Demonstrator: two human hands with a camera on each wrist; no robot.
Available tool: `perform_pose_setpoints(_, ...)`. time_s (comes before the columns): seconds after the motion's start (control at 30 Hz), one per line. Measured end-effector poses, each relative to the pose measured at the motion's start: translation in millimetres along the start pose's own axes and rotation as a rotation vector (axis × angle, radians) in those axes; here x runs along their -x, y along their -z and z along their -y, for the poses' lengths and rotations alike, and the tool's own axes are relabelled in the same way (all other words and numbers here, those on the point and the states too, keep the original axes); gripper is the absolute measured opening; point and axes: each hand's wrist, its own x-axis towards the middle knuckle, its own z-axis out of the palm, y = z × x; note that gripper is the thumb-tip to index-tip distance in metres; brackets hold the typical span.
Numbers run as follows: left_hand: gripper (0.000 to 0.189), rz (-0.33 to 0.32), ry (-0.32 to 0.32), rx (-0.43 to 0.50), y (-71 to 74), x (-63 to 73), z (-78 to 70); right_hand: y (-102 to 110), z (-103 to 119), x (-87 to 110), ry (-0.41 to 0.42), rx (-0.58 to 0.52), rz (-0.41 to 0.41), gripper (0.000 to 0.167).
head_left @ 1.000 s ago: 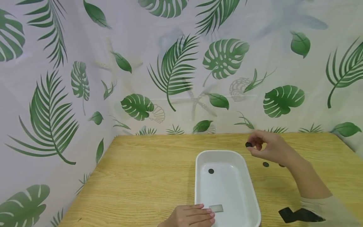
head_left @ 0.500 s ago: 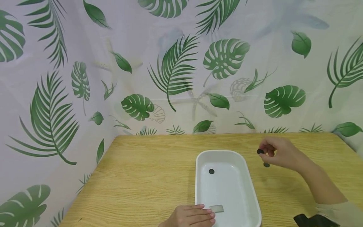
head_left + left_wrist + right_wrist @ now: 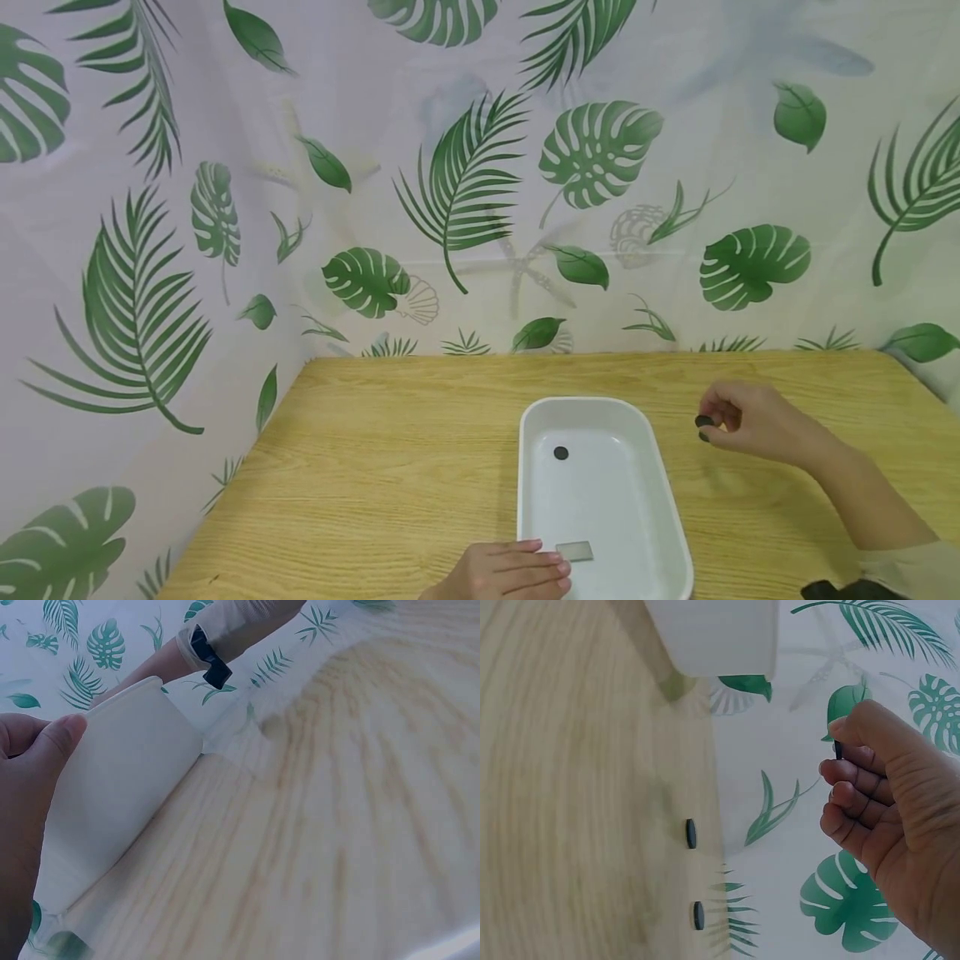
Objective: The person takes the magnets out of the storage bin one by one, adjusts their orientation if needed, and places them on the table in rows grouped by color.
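My right hand (image 3: 761,421) pinches a small black disc (image 3: 703,422) between thumb and fingers, right of the white tray (image 3: 531,492). Just below it, a second black disc (image 3: 703,437) is partly covered by the hand. In the right wrist view, two black discs lie on the table, one nearer (image 3: 691,834) and one farther along (image 3: 698,916). My left hand (image 3: 510,571) holds the tray's left rim, fingers over the edge and thumb (image 3: 64,739) against the outer wall. Beside those fingertips, a small grey rectangular plate (image 3: 575,551) lies on the tray's floor.
Another black disc (image 3: 561,453) lies inside the tray towards its far end. The wooden table (image 3: 375,467) runs back to a leaf-patterned sheet (image 3: 480,317) behind and at the left. A black strap device (image 3: 851,590) sits on my right sleeve.
The right hand has moved right and nearer to me with its black disc, down towards the disc on the table. My left hand and the tray stay in place.
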Motion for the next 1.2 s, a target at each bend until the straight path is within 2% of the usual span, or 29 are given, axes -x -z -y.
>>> perform_pose_setpoints(0.2, 0.027, 0.007, 0.020, 0.017, -1.4, -0.1, -1.9, -7, -9, 8.0, -0.006, -0.025, 0.055, 0.025)
perform_pose_setpoints(0.47, 0.028, 0.011, 0.015, 0.014, -4.7, 4.3, -4.2, -14, -23, 19.5, -0.010, -0.047, 0.137, 0.022)
perform_pose_setpoints(0.57, 0.028, 0.010, 0.018, 0.014, -4.3, 3.6, -4.0, -15, -27, 23.7, -0.009, -0.041, 0.145, 0.021)
perform_pose_setpoints(0.8, 0.027, 0.005, 0.021, 0.022, -2.0, 1.5, -2.3, -16, -33, 31.6, -0.053, -0.072, 0.198, 0.020)
perform_pose_setpoints(1.0, 0.026, -0.001, -0.005, 0.000, -1.9, 1.3, -0.2, -21, -41, 38.7, -0.050, -0.084, 0.200, 0.019)
perform_pose_setpoints(1.2, 0.026, 0.001, 0.012, 0.004, -2.2, 1.6, -0.7, -24, -45, 40.9, -0.042, -0.104, 0.219, 0.017)
